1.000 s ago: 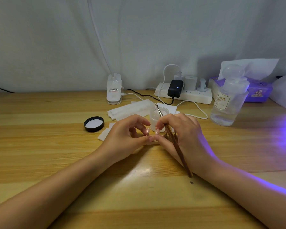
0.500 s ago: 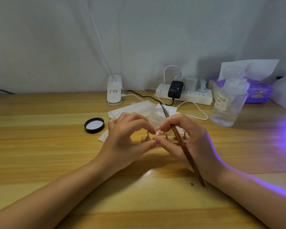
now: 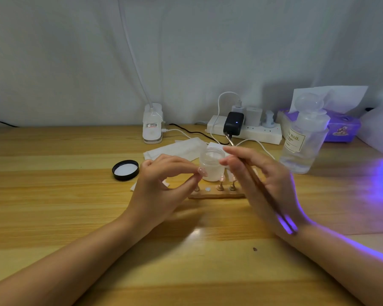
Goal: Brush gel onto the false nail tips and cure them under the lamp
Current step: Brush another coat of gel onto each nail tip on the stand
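My left hand [image 3: 164,184] pinches a pink false nail tip [image 3: 202,172] between thumb and forefinger, just above the left end of the wooden tip stand [image 3: 217,196]. Two more tips [image 3: 222,178] sit on brass pegs on the stand, and one spot shows only a white dot [image 3: 207,189]. My right hand [image 3: 261,180] hovers over the stand's right end and holds the brown brush [image 3: 255,181], bristles pointing away from me. The open gel jar [image 3: 211,164] stands behind the stand, between my hands. At the right edge, the white lamp [image 3: 378,129] casts violet light.
The jar's black lid [image 3: 125,170] lies left of my left hand. White wipes [image 3: 177,149], a clip lamp base [image 3: 152,123] and a power strip [image 3: 245,130] with cables sit behind. A clear bottle [image 3: 303,140] and a purple tissue box [image 3: 341,129] stand at the right.
My hands, fingertips together a second ago, have drawn apart. The right hand swung right with the brush, and the stand and its pegs are now uncovered between them.
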Tool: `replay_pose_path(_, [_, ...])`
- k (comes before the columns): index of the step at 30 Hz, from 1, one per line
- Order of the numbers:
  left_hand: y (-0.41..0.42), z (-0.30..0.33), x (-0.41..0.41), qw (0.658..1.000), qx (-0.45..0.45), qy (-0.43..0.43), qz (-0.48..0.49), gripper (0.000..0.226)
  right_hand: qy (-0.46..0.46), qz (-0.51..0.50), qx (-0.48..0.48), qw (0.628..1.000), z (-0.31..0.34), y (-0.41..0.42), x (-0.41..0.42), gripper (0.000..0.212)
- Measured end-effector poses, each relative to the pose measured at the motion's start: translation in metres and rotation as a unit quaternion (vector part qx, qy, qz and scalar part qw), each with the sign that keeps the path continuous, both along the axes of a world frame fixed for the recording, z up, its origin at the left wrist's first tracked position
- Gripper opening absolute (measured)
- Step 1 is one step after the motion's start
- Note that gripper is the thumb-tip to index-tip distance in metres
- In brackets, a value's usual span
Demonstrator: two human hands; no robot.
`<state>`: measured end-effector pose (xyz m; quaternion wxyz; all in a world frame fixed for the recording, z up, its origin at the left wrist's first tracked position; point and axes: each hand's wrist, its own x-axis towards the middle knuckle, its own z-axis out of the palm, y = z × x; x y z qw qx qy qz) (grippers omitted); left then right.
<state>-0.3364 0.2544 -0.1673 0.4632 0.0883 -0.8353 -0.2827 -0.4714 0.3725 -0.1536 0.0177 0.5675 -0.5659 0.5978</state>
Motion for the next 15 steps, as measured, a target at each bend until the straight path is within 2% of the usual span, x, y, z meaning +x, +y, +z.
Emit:
replay_pose_path(3, [0.001, 0.003, 0.001, 1.0, 0.015, 0.011, -0.017, 0.015, -0.064, 0.0, -0.023, 0.998, 0.016, 0.0, -0.009, 0.031])
replay_pose_path(5, [0.001, 0.004, 0.0, 1.0, 0.02, 0.012, -0.021, 0.02, -0.095, -0.021, -0.005, 0.995, 0.026, -0.003, -0.018, 0.027])
replay_pose_path(9, [0.0, 0.004, 0.0, 0.998, 0.055, 0.014, -0.024, 0.018, -0.051, -0.045, 0.118, 0.991, 0.036, -0.021, -0.036, 0.019])
replay_pose_path(11, [0.0, 0.004, 0.0, 0.998, 0.057, 0.022, -0.023, 0.019, -0.037, -0.047, 0.146, 0.987, 0.041, -0.032, -0.041, 0.017])
replay_pose_path(15, [-0.001, 0.004, -0.001, 0.997, 0.069, 0.02, -0.017, 0.02, 0.02, -0.071, 0.183, 0.98, 0.042, -0.053, -0.045, 0.03])
